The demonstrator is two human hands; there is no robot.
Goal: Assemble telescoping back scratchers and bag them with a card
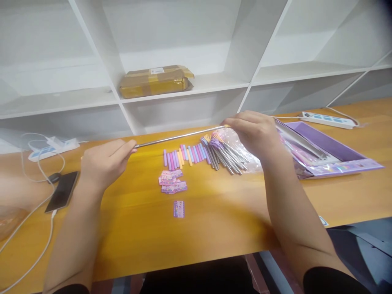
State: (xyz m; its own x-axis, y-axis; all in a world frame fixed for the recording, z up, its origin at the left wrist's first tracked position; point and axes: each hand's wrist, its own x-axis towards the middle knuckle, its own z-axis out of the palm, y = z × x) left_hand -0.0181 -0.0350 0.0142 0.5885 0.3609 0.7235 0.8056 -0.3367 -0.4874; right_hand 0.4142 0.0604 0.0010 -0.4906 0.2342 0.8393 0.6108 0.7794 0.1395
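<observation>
Two bare hands hold one metal rod (180,136) between them, above the table (137,232). The left hand (102,163) has its fingers curled together around one end, thumb pressed along the rod; the right hand (252,130) pinches the other end with thumb and fingers, where a bit of yellow shows. The rod slants slightly upward toward the right in the view.

Below it lies one row of coloured sticks (172,161), more than a dozen, in purple, pink, blue and yellow-orange. Right of the row is one heap of loose rods (228,157) with small hand-shaped heads; they overlap and blur, so I would put them at ten or more without swearing to it. One sheet of clear plastic (254,165) lies against the heap. Nearer the body sit one cluster of overlapping cards (173,183) and, apart from it, one single card (179,209).

One purple box (346,165), open, stands beyond the right forearm. There are two power strips, one at the left (53,149) and one at the far right (329,119), and one phone (63,192) near the left wrist. One taped parcel (156,83) rests on the shelf (211,83).

The shelf unit bounds the table's far side; bare wood runs from the single card to the near edge, between the forearms.
</observation>
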